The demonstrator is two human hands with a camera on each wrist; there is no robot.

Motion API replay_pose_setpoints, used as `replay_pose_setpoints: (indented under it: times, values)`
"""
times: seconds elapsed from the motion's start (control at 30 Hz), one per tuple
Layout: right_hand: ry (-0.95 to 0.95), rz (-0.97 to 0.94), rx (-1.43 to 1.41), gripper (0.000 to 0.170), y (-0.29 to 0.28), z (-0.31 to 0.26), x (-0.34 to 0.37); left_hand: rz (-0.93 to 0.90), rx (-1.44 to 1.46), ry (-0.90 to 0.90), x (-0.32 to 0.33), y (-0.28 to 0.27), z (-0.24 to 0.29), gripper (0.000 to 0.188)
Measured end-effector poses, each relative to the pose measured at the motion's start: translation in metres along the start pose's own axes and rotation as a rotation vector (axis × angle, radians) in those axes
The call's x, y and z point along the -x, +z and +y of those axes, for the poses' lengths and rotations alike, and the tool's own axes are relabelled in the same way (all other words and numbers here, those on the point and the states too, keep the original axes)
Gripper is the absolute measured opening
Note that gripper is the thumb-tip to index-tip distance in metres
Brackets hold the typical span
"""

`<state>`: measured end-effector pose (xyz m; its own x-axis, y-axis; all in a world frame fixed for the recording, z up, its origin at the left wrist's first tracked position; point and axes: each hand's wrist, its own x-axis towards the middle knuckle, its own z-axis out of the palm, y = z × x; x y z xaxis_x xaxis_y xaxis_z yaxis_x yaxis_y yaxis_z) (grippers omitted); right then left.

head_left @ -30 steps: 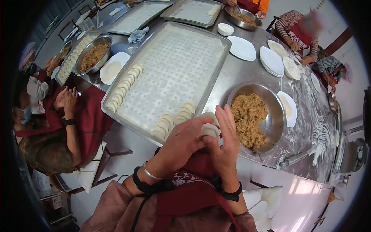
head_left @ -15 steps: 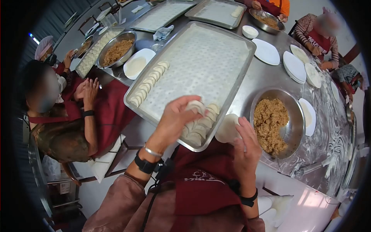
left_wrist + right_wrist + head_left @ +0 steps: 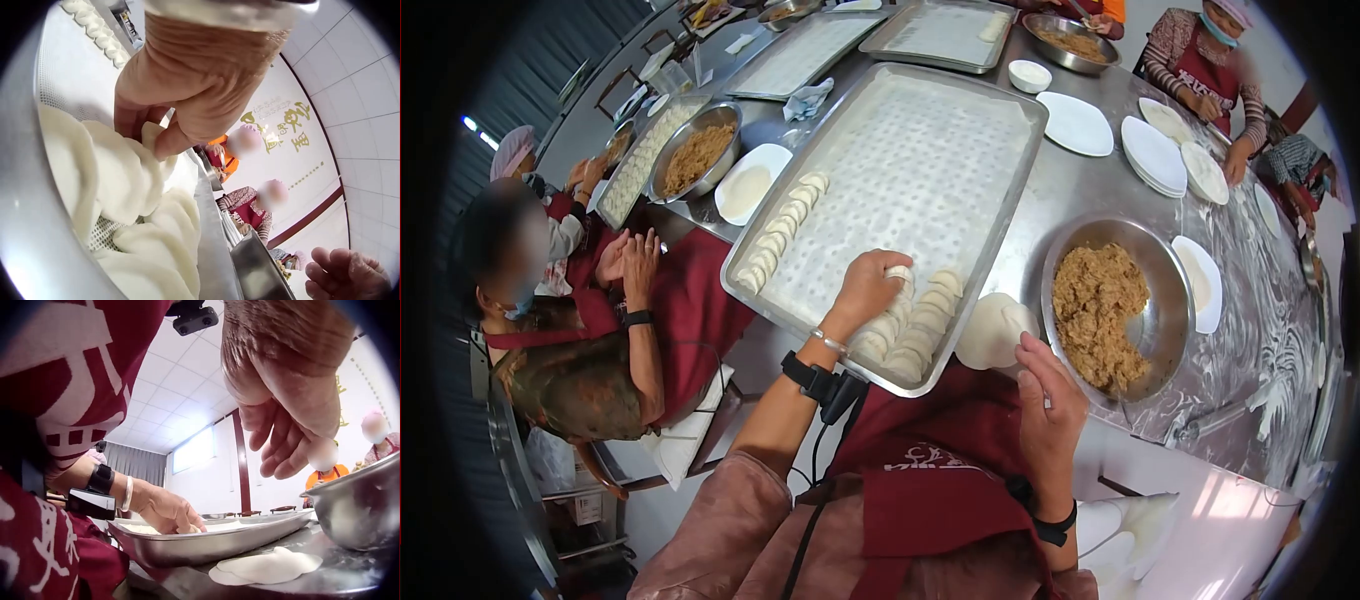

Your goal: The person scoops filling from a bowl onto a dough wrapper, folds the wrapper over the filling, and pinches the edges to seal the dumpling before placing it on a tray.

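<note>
Dumplings (image 3: 931, 319) line the tray (image 3: 920, 150) — left edge and near right corner. Wrappers (image 3: 990, 340) lie between it and the bowl (image 3: 1168, 325) — filling (image 3: 1098, 315) inside.

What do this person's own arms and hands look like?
The sleeves are brownish-pink. The left hand is ungloved; its wrist wears a silvery bangle and a black strap with a small boxy device. The right hand is ungloved too, with a black wrist strap.

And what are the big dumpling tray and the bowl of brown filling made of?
The tray looks like metal, perhaps aluminium or steel: silvery walls with a soft sheen. The bowl seems smooth, polished metal, probably stainless steel, judging by its glossy highlights.
</note>
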<state>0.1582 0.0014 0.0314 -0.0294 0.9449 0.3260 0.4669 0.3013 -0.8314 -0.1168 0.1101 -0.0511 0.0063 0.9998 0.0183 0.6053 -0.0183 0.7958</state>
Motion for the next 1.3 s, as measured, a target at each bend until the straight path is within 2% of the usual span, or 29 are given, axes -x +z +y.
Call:
replay_pose_setpoints:
  times: [0.17, 0.23, 0.27, 0.33, 0.57, 0.63, 0.8, 0.87, 0.9, 0.93, 1.0, 1.07, 1.13, 1.2, 1.23, 1.3]
  values:
    - [0.014, 0.009, -0.011, 0.018, -0.001, 0.002, 0.003, -0.118, 0.152, -0.131, 0.004, 0.001, 0.006, 0.03]
    - [0.015, 0.008, -0.003, 0.018, -0.001, 0.006, 0.003, -0.088, 0.049, -0.021, 0.005, 0.002, 0.001, 0.028]
    - [0.014, 0.006, 0.005, 0.018, -0.001, 0.007, 0.003, -0.091, 0.05, -0.02, 0.004, 0.003, 0.0, 0.028]
    - [0.043, 0.006, -0.006, 0.017, 0.0, 0.009, 0.005, -0.055, -0.055, 0.123, 0.004, 0.003, -0.001, 0.026]
    - [0.093, -0.006, 0.024, 0.018, 0.004, 0.028, 0.016, -0.108, -0.01, 0.058, 0.005, 0.001, -0.001, 0.028]
    - [0.113, 0.009, 0.035, 0.018, 0.01, 0.04, 0.019, -0.061, -0.12, 0.232, 0.004, 0.002, -0.003, 0.026]
    - [0.15, 0.064, 0.098, 0.019, 0.031, 0.079, 0.021, -0.061, -0.213, 0.324, 0.004, 0.004, -0.003, 0.022]
    - [0.202, 0.092, 0.066, 0.02, 0.042, 0.087, 0.017, -0.077, -0.242, 0.297, 0.005, 0.002, 0.0, 0.024]
    - [0.121, 0.103, 0.131, 0.021, 0.044, 0.081, 0.01, -0.083, -0.255, 0.307, 0.005, 0.0, 0.0, 0.022]
    - [0.119, 0.103, 0.133, 0.021, 0.05, 0.085, 0.006, -0.08, -0.252, 0.308, 0.005, 0.0, 0.0, 0.022]
    - [-0.025, 0.124, 0.283, 0.024, 0.062, 0.094, -0.004, -0.089, -0.128, 0.211, 0.007, -0.001, 0.0, 0.023]
    - [0.019, 0.079, 0.256, 0.026, 0.07, 0.093, -0.014, -0.029, -0.12, 0.228, 0.012, -0.003, 0.005, 0.024]
    - [-0.057, 0.036, 0.389, 0.027, 0.076, 0.091, -0.024, 0.03, -0.113, 0.241, 0.023, -0.006, 0.017, 0.025]
    - [-0.085, -0.002, 0.414, 0.025, 0.081, 0.093, -0.031, 0.045, 0.069, 0.128, 0.034, -0.007, 0.032, 0.024]
    - [-0.107, -0.038, 0.439, 0.024, 0.083, 0.093, -0.033, 0.049, 0.068, 0.127, 0.04, -0.008, 0.04, 0.024]
    - [-0.092, -0.049, 0.433, 0.022, 0.085, 0.091, -0.036, -0.029, 0.218, 0.042, 0.052, -0.007, 0.052, 0.024]
